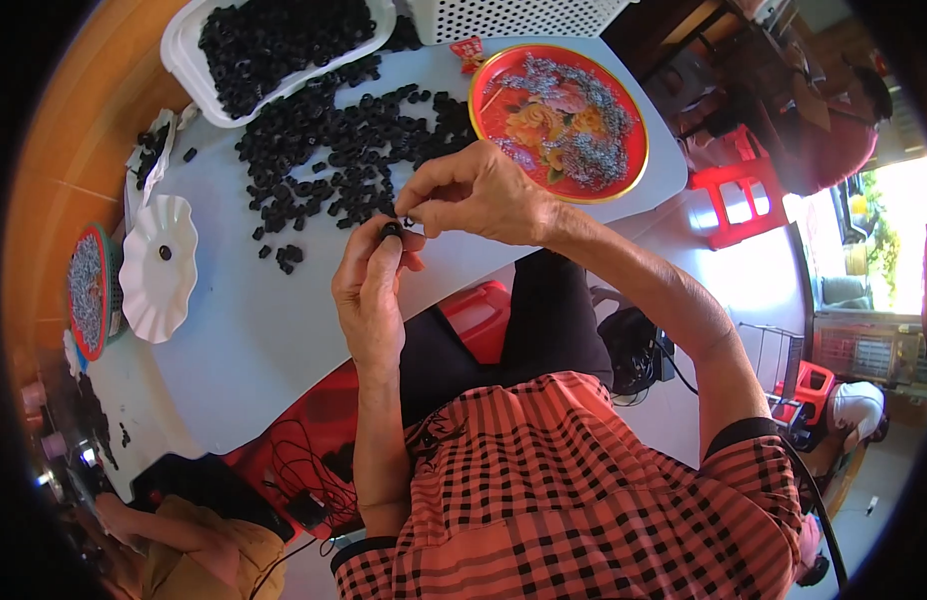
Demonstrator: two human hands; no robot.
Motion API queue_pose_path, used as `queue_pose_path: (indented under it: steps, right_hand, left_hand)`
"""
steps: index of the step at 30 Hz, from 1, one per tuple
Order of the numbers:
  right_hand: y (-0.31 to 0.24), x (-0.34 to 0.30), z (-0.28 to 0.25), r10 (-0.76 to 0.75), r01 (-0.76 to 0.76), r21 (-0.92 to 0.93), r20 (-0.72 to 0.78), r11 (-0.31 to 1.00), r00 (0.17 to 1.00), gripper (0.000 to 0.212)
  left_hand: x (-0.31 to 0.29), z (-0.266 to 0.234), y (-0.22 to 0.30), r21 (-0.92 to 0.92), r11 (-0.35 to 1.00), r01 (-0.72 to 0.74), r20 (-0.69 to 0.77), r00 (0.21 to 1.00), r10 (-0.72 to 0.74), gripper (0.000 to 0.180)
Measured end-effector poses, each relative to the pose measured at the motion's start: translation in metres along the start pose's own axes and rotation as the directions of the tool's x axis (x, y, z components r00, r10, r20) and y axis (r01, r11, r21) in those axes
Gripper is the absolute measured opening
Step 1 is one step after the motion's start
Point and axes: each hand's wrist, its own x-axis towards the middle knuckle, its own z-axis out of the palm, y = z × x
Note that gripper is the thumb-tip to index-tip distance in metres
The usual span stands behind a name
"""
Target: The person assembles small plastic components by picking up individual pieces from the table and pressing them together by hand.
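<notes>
My left hand (372, 300) is closed round a small black plastic part (391, 229), pinching it between thumb and fingers near the table's front edge. Just beside it my right hand (489, 198) makes a pinch with thumb and forefinger. Whatever sits in that pinch is too small to name. Beyond both hands, many loose small black parts (319, 150) lie spread over the white table (234, 340). To the right of them is a round red flowered tray (504, 150) with a gold rim, bearing heaps of thin silvery metal pieces (596, 160).
A white tub (224, 112) of black parts and a white perforated basket (524, 18) stand at the back. At left are a wavy-edged white dish (159, 290) and a basket of silvery pieces (87, 285). A person in yellow (204, 545) sits lower left; red stools (734, 200) stand right.
</notes>
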Motion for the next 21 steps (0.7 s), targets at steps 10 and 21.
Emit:
queue_pose_path:
  steps: [10,21]
  right_hand:
    - [0.018,-0.014,-0.009,-0.099,0.104,0.097,-0.055,0.990,0.994,0.018]
    - [0.022,-0.023,-0.013,-0.111,0.116,0.028,-0.140,0.993,0.984,0.016]
  left_hand:
    - [0.003,0.023,0.001,0.267,0.964,-0.010,0.064,0.998,-0.008,0.025]
    - [0.006,0.028,-0.004,0.318,0.948,-0.011,0.081,0.997,-0.016,0.027]
